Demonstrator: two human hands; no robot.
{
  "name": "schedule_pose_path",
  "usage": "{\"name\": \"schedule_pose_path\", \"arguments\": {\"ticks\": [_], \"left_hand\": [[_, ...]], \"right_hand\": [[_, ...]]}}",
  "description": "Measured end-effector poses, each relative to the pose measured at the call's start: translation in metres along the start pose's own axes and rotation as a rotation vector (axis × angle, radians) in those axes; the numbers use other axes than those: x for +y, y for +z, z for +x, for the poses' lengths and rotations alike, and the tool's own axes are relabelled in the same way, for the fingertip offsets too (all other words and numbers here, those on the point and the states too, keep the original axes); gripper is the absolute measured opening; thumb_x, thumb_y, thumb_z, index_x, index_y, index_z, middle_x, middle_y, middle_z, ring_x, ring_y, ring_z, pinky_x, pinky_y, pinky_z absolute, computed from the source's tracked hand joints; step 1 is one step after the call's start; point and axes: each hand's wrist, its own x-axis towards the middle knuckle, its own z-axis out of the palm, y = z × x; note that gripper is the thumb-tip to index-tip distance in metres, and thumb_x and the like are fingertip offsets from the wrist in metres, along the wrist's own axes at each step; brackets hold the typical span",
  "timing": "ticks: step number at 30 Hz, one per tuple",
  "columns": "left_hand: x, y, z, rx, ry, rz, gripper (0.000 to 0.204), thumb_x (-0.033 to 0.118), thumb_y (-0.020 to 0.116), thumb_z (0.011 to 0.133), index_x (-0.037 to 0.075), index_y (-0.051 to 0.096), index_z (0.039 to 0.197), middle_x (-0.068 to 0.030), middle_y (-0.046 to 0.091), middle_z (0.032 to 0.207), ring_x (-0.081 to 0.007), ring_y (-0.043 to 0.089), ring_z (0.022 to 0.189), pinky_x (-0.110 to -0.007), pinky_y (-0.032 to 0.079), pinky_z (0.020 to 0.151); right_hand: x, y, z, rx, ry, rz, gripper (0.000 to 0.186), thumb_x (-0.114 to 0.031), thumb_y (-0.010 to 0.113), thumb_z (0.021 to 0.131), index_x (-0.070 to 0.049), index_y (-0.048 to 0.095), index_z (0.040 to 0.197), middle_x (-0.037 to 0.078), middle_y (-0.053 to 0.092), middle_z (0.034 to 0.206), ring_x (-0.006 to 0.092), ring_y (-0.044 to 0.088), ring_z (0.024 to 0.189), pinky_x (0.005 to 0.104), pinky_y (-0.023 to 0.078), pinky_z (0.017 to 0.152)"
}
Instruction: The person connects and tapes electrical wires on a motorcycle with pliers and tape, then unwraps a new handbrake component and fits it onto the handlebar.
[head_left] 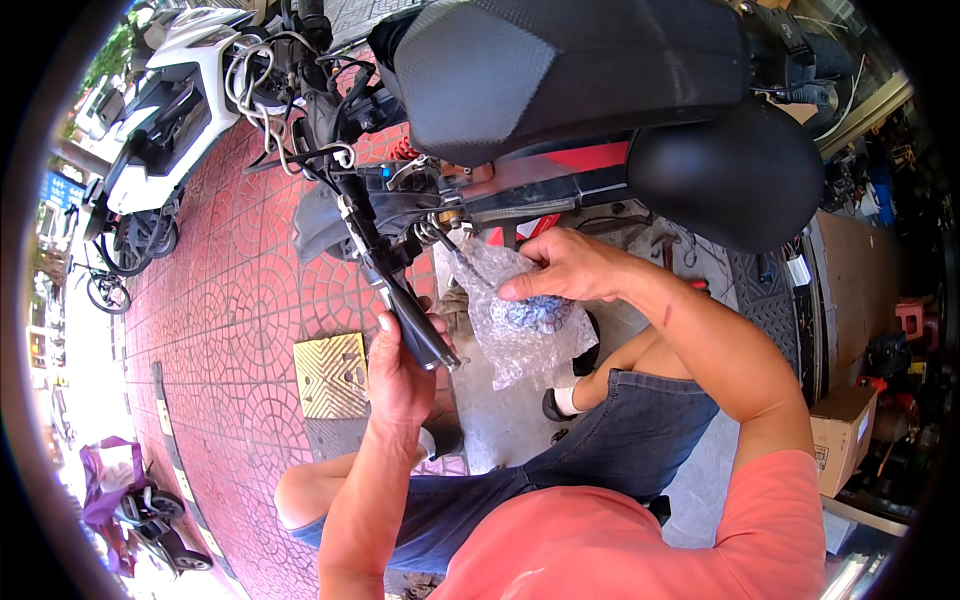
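Note:
My left hand [400, 370] is closed around the end of a black handlebar [408, 310] with a lever, low in the middle of the view. My right hand [555, 268] grips a clear bubble wrap bag [520, 350] just right of the bar end, thumb on top. A blue object shows through the wrap; what it is, I cannot make out. A dark cable [450, 240] runs from the bar's fittings to the bag. Above my hands lies the two-wheeler with its black seat [723, 175] and red and black frame [588, 158].
White scooter [190, 100] at upper left, further scooters [160, 510] at lower left. A yellow ribbed block [330, 375] sits on red paving left of my hands. Cardboard box [840, 440] and pink stool [908, 318] at right. My bent legs are below, on grey concrete.

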Motion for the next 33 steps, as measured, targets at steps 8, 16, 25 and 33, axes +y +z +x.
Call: {"name": "schedule_pose_path", "arguments": {"ticks": [8,16,25,33], "left_hand": [[-0.004,-0.004,0.0,-0.004,0.019,0.1,0.066,0.063,0.056,0.108,0.003,0.061,0.137,-0.0073,0.072,0.101,-0.0209,0.068,0.089,-0.039,0.054,0.084],[-0.027,-0.019,0.002,0.179,-0.11,0.029,0.058,0.051,0.05,0.113,-0.002,0.064,0.133,-0.0147,0.074,0.104,-0.0239,0.07,0.088,-0.041,0.057,0.079],[-0.086,-0.015,0.007,0.043,-0.133,0.28,0.059,0.049,0.042,0.117,0.006,0.051,0.155,-0.012,0.065,0.144,-0.0251,0.066,0.129,-0.042,0.052,0.112],[-0.075,0.034,0.022,-0.115,-0.119,0.32,0.071,0.06,0.044,0.113,0.007,0.045,0.159,-0.015,0.061,0.148,-0.0316,0.063,0.136,-0.05,0.055,0.111]], "right_hand": [[0.005,0.001,0.002,0.004,0.0,-0.003,0.05,-0.048,0.088,0.091,0.001,0.076,0.085,-0.001,0.06,0.072,0.0088,0.05,0.071,0.033,0.042,0.062],[0.002,0.0,-0.003,-0.031,0.025,0.064,0.047,-0.045,0.088,0.092,0.001,0.079,0.095,-0.001,0.066,0.08,0.0091,0.056,0.077,0.032,0.046,0.067],[0.013,0.012,0.01,-0.202,0.132,0.26,0.041,-0.031,0.086,0.096,0.001,0.078,0.121,0.003,0.076,0.108,0.011,0.067,0.099,0.0316,0.054,0.089],[0.019,0.012,-0.004,-0.214,0.017,0.311,0.043,-0.015,0.089,0.088,0.002,0.075,0.124,0.005,0.077,0.113,0.014,0.069,0.101,0.034,0.055,0.092]]}}
